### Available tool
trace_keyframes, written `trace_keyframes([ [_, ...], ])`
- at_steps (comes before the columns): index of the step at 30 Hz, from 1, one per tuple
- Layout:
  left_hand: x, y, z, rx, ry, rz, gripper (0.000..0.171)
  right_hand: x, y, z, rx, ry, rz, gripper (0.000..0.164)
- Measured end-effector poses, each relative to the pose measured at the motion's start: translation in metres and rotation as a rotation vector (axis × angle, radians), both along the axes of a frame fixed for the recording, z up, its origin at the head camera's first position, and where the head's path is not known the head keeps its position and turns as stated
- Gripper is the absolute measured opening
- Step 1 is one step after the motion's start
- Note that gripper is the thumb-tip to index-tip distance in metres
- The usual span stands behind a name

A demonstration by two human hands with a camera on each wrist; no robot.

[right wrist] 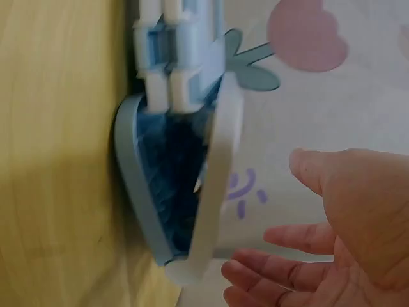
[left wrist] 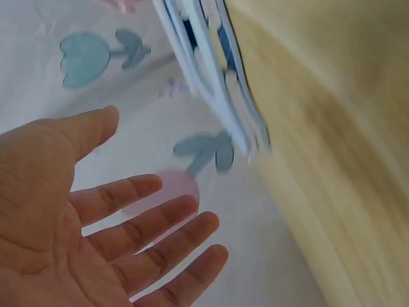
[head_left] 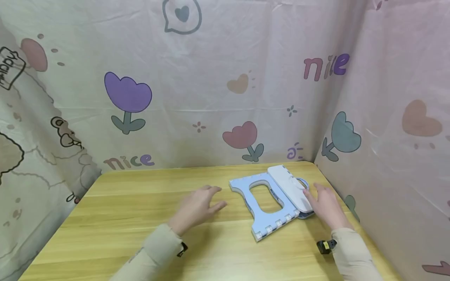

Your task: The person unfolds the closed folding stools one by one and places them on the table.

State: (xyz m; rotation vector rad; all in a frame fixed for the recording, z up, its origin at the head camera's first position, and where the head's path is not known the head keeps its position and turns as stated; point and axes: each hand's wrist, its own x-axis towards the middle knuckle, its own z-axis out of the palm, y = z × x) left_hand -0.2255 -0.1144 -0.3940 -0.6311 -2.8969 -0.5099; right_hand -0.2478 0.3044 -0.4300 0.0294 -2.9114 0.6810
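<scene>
A light-blue and white folding stool (head_left: 258,219) lies on the wooden table, right of the middle. Its blue leg panel has a large oval cutout, and its white top panel (head_left: 286,187) sits at a slant along the right side. My left hand (head_left: 197,207) hovers left of the stool, fingers spread and apart from it. Close by the stool's right end is my right hand (head_left: 327,205), its thumb and fingers extended. The right wrist view shows the stool's hinged end (right wrist: 185,185) as a wedge with a dark hollow, with a gap between it and the fingers (right wrist: 300,272).
The wooden table (head_left: 140,203) has its back edge against a patterned cloth (head_left: 197,86) printed with flowers and hearts. The cloth also hangs along the left and right sides. The table's right edge runs near my right hand.
</scene>
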Motion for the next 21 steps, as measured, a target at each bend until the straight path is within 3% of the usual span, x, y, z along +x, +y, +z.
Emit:
trace_keyframes([
  [8, -0.009, 0.059, -0.018, -0.057, -0.003, -0.166, 0.059, -0.020, 0.012, -0.009, -0.022, -0.126, -0.023, 0.076],
  [15, -0.008, 0.096, -0.034, -0.168, 0.044, -0.195, 0.063, -0.028, 0.013, -0.017, 0.014, -0.166, -0.046, 0.073],
  [21, -0.004, 0.110, -0.049, -0.211, 0.067, -0.214, 0.060, -0.032, 0.016, -0.020, -0.026, -0.151, -0.030, 0.069],
])
